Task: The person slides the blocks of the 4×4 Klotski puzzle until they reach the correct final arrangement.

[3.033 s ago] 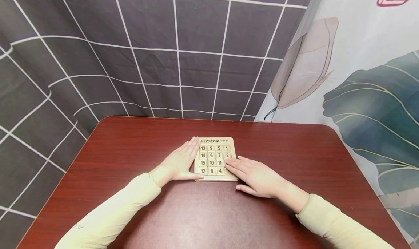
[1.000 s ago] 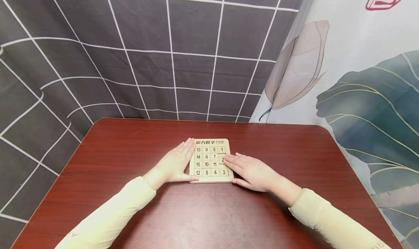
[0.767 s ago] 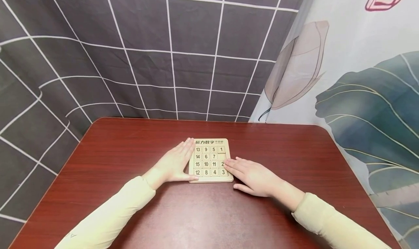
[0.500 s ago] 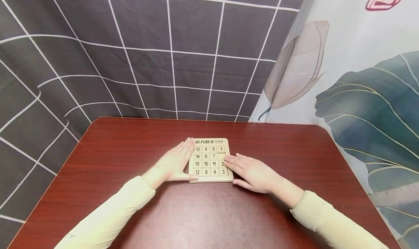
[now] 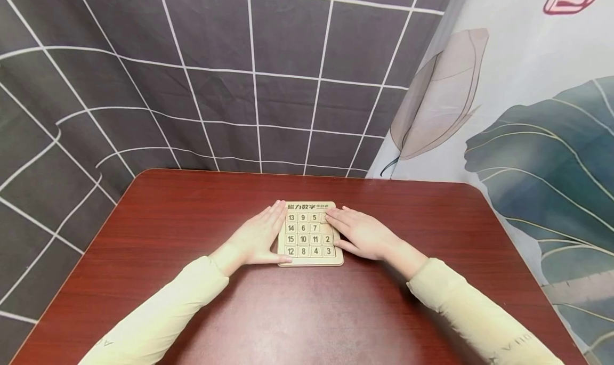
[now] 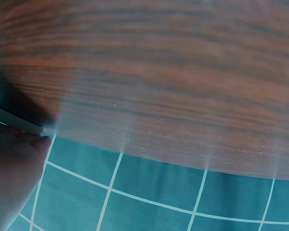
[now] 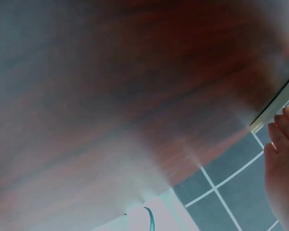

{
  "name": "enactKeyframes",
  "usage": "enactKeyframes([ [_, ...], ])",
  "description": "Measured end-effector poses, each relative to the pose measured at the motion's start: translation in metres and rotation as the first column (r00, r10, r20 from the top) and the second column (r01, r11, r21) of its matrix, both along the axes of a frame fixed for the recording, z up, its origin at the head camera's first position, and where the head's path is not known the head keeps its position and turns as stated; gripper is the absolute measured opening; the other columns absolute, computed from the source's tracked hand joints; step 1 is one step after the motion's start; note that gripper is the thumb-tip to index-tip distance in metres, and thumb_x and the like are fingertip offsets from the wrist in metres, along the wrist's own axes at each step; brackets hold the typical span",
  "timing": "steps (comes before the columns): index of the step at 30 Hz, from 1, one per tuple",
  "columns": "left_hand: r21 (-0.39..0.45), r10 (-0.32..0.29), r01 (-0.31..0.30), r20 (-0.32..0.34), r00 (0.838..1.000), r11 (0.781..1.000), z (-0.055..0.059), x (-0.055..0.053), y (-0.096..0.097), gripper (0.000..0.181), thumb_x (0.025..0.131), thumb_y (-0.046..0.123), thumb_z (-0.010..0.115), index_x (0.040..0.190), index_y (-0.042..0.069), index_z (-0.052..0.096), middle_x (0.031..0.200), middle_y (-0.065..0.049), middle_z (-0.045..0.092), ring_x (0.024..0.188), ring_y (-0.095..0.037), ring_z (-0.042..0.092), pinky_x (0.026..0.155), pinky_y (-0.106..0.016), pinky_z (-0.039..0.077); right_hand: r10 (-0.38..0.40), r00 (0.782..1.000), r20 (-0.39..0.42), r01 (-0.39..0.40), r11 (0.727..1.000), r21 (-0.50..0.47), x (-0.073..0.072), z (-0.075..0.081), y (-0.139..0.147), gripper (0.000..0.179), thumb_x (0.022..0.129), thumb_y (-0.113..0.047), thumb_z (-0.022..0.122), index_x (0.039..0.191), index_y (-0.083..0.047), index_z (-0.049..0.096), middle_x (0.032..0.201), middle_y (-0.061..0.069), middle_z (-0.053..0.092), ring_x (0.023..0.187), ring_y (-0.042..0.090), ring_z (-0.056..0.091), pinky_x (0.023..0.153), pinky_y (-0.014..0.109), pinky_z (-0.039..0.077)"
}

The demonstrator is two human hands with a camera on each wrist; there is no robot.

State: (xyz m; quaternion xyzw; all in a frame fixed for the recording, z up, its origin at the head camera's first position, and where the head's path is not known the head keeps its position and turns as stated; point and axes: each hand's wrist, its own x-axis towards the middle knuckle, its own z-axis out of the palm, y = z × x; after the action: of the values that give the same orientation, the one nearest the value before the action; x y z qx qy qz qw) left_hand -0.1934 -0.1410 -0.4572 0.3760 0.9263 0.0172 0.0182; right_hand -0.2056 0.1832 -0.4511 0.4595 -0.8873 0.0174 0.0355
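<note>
A pale wooden sliding number puzzle (image 5: 312, 262) lies flat on the table in the head view. My left hand (image 5: 259, 238) rests along its left side, fingers straight toward the top corner and thumb on the bottom left corner. The fingertips of my right hand (image 5: 366, 234) touch the top right tile (image 5: 322, 219) and mostly cover its number. Just below that tile is a gap, in the second row. Tile 2 (image 5: 328, 239) sits under the gap, above tile 3 (image 5: 328, 251). Each wrist view shows only part of a hand and the puzzle's thin edge.
A reddish-brown table (image 5: 288, 311) surrounds the puzzle. Behind it hangs a dark curtain (image 5: 288, 98) with white grid lines; a pale curtain (image 5: 431, 141) with leaf patterns hangs at the right.
Tile 3 has come into view at bottom right, and tile 2 has slid down to the third row. My right hand has since moved up to the top right tile; my left hand stays.
</note>
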Motion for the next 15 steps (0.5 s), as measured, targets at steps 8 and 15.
enactKeyframes([
  [8,-0.008,0.004,-0.004,0.005,1.000,1.000,-0.001,0.000,0.002,0.121,0.089,0.076,0.063,0.162,-0.014,0.027,0.172,-0.031,0.025,0.163,-0.041,0.025,0.134,-0.047,0.028,0.018,1.000,-0.013,-0.018,1.000,0.018,0.012,0.001,0.003,0.066,0.104,-0.039,0.064,0.154,0.002,0.052,0.162,0.017,0.051,0.151,0.032,0.051,0.128,0.049,0.039],
  [15,0.003,0.004,-0.004,-0.002,1.000,1.000,-0.003,-0.001,0.000,0.122,0.088,0.076,0.065,0.161,-0.014,0.027,0.172,-0.031,0.025,0.163,-0.041,0.026,0.134,-0.047,0.028,0.046,0.998,-0.031,-0.046,0.999,0.007,0.025,-0.003,0.008,0.066,0.104,-0.039,0.065,0.154,0.002,0.052,0.161,0.017,0.053,0.149,0.032,0.053,0.126,0.049,0.042],
])
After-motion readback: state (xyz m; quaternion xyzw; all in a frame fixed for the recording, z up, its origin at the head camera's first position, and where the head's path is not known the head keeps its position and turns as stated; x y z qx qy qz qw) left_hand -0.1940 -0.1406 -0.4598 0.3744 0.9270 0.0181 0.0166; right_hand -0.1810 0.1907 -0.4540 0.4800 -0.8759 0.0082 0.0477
